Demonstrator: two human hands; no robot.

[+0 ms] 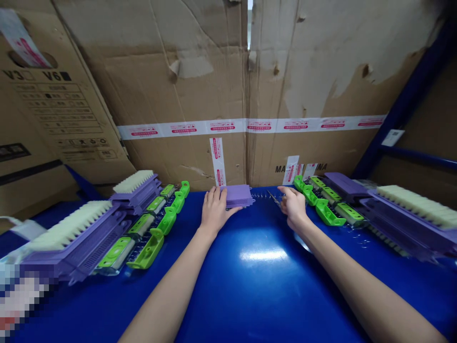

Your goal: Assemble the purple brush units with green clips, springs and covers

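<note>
My left hand is closed over the left end of a purple plastic housing with a vented front, near the back of the blue table. Its thumb lies along the front edge, and the fingers cover the top. To the right, my right hand is closed on a thin, pointed metal tool. The tool's tip points up and left, toward several small springs behind it. A gap separates this hand from the purple housing. Part of the tool is hidden in the fist.
Purple housings with white bristle-like blocks stand at left, and similar ones at right. Rows of green plastic pieces and clear-sided green-topped parts lie beside them. Cardboard walls the back; a blue frame post slants at right.
</note>
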